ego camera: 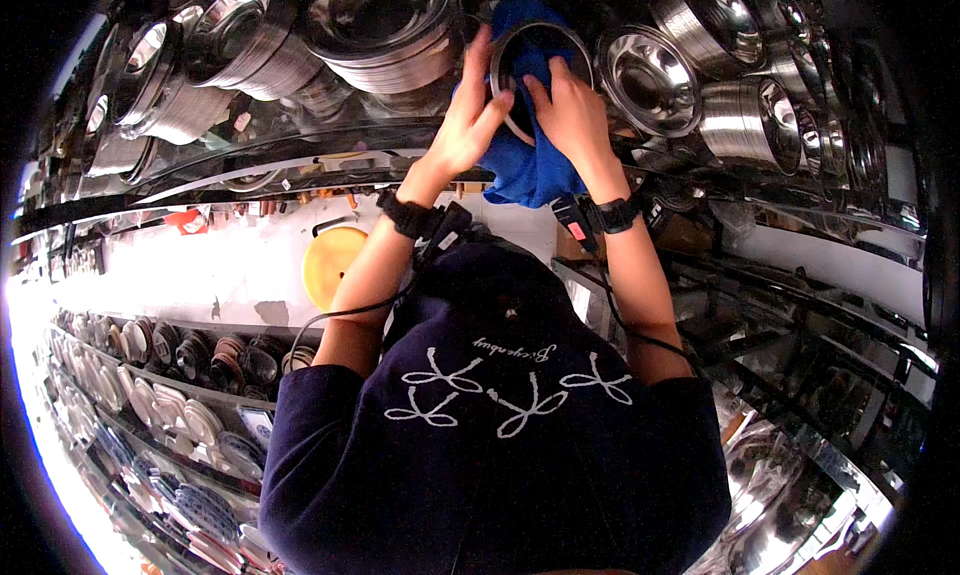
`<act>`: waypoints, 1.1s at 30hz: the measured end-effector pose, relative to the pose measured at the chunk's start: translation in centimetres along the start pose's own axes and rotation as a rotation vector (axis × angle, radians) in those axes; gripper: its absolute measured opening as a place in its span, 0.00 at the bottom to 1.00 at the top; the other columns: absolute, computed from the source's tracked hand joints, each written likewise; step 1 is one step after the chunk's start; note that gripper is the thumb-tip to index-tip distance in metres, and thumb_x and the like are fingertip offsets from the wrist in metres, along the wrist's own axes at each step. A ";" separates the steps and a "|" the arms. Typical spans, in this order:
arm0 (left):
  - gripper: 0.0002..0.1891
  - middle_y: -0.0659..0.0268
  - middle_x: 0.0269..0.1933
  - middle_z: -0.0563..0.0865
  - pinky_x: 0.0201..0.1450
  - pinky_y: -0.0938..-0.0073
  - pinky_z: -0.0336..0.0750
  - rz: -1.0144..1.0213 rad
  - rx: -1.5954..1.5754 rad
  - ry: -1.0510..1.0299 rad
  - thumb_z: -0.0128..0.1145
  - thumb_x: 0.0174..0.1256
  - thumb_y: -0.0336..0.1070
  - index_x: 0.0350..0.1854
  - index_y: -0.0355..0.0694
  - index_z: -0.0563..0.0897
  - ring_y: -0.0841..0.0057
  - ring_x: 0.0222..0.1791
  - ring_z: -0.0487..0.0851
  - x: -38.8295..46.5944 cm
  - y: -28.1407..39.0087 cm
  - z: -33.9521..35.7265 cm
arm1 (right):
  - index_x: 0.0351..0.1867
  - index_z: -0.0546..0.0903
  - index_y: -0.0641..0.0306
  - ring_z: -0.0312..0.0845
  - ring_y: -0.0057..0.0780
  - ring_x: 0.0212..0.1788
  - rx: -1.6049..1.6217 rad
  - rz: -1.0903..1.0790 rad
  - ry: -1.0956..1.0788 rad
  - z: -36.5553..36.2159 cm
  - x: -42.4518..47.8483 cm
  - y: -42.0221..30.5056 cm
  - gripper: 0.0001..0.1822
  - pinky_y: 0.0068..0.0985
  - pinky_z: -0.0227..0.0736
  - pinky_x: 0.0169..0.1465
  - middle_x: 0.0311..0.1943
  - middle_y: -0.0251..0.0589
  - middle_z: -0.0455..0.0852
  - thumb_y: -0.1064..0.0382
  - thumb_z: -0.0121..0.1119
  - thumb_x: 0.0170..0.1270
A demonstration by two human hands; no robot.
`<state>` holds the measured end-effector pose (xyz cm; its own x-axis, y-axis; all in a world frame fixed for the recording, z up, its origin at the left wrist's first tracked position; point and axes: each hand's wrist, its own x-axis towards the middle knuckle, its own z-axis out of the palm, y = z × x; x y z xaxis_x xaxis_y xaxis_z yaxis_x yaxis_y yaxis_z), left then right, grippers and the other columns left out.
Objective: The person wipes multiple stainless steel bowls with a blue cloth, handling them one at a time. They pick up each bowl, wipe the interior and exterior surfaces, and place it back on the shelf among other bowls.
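Observation:
A round metal bowl (583,48) with a bright rim stands tilted before me at the top centre. My left hand (471,114) supports its left side, thumb at the rim and fingers stretched along the outside. Inside the bowl, my right hand (568,110) presses a blue cloth (534,174) with bent fingers. Part of the cloth also shows behind the bowl, and the rest hangs below it between my wrists. The fingertips of the right hand are partly lost in the cloth's folds.
Stacked steel bowls (382,57) stand left of my hands; another steel bowl (649,80) and more stacks (742,121) are on the right. The shelf edge (337,136) runs below them. A yellow round stool (330,264) is beside my left forearm. Shelves of dishes (180,417) fill the lower left.

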<state>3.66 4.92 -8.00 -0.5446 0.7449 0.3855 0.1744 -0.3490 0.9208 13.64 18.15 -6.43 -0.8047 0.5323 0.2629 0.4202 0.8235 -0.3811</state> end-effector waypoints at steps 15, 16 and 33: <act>0.25 0.60 0.62 0.81 0.69 0.73 0.64 -0.116 -0.189 0.336 0.43 0.82 0.46 0.69 0.32 0.73 0.74 0.62 0.75 2.7 -2.7 1.6 | 0.55 0.80 0.63 0.83 0.59 0.46 0.288 -0.145 -0.190 0.0 0.4 -0.4 0.22 0.46 0.78 0.46 0.42 0.58 0.87 0.52 0.65 0.65; 0.25 0.60 0.62 0.81 0.69 0.73 0.64 -0.144 -0.230 0.334 0.44 0.81 0.46 0.69 0.32 0.73 0.74 0.62 0.75 2.4 -2.6 1.4 | 0.54 0.80 0.62 0.83 0.59 0.46 0.251 -0.154 -0.228 -0.8 0.0 -0.2 0.21 0.46 0.79 0.46 0.43 0.57 0.87 0.52 0.65 0.65; 0.20 0.63 0.59 0.81 0.67 0.75 0.65 -0.144 -0.302 0.291 0.45 0.80 0.40 0.65 0.32 0.75 0.78 0.59 0.74 1.6 -2.1 1.2 | 0.41 0.75 0.65 0.86 0.43 0.26 -0.242 -0.054 0.164 0.4 1.0 -1.4 0.10 0.35 0.80 0.27 0.29 0.48 0.86 0.62 0.59 0.66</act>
<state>3.43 7.51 -9.27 -0.7614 0.6224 0.1814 -0.1448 -0.4359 0.8883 12.08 17.51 -5.95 -0.7585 0.4945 0.4244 0.4822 0.8640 -0.1449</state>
